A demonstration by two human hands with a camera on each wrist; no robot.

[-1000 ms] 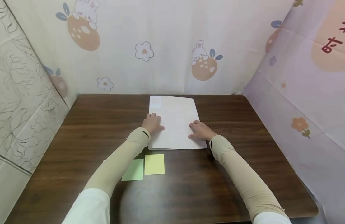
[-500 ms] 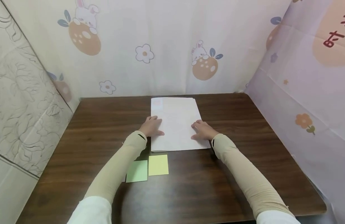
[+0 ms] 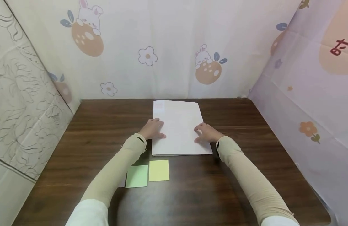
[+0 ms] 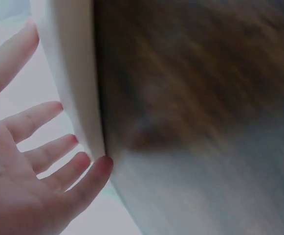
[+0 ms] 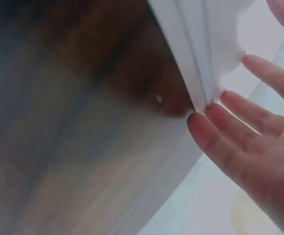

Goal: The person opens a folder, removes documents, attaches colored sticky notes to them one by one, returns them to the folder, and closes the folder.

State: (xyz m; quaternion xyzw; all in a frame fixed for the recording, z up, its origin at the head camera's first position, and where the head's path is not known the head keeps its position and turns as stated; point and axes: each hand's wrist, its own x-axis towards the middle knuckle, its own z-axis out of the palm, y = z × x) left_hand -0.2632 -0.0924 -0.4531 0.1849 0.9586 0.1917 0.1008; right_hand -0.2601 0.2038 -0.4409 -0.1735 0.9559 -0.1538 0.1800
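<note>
A white sheaf of paper (image 3: 180,138) lies flat on the dark wooden table (image 3: 219,194), with a faint pale pink and blue mark at its far left corner. In the right wrist view, several layers show along the edge of the paper (image 5: 193,49). My left hand (image 3: 152,129) rests at its left side, thumb over the top. Opposite it, my right hand (image 3: 206,133) touches the right side. Both wrist views show spread, fairly straight fingers, with the fingertips of the left hand (image 4: 39,166) and the right hand (image 5: 259,142) right at the paper's edges.
A yellow square note (image 3: 159,170) and a green square note (image 3: 136,176) lie in front of the paper. A greyish note (image 3: 122,182) is partly hidden by the left sleeve. Printed curtains (image 3: 174,28) hang behind the table and along its sides.
The head view has shifted slightly. Both hands stay at the two sides of the paper, which keeps nearly the same place on the table.
</note>
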